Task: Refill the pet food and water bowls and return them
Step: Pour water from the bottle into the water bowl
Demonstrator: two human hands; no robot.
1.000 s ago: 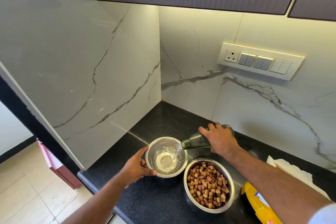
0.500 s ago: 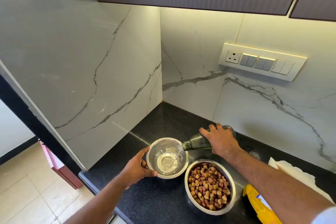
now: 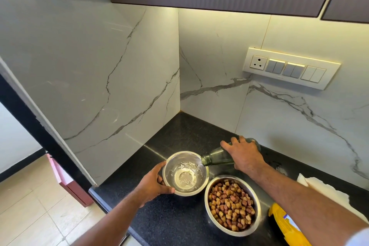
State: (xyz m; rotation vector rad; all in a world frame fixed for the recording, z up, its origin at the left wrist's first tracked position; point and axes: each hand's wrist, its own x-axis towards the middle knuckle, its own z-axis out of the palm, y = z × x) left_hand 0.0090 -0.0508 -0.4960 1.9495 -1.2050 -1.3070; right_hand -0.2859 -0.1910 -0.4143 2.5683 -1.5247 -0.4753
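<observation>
Nearest on the counter [image 3: 179, 221] is the food bowl [image 3: 232, 205], already heaped with kibble and just beside the water bowl [image 3: 184, 173]; a knock from either forearm could scatter pieces, and any overshoot from the pour would wet them. The yellow bag [image 3: 287, 225] lies at the right edge, under the right arm. The left hand [image 3: 153, 182] cups the water bowl's near rim, thumb curled along the front and fingers round the left side; the bowl sits near the counter's front corner, so a slip or tug there could tip it to the floor. Only a shallow pool shows inside. Beyond it the right hand [image 3: 244, 155] wraps over the bottle [image 3: 217, 159], fingers curled around its body, tilted almost flat with the mouth at the far right rim. A steeper tilt could send water gushing past that rim, and wet glass may slide in the grip.
</observation>
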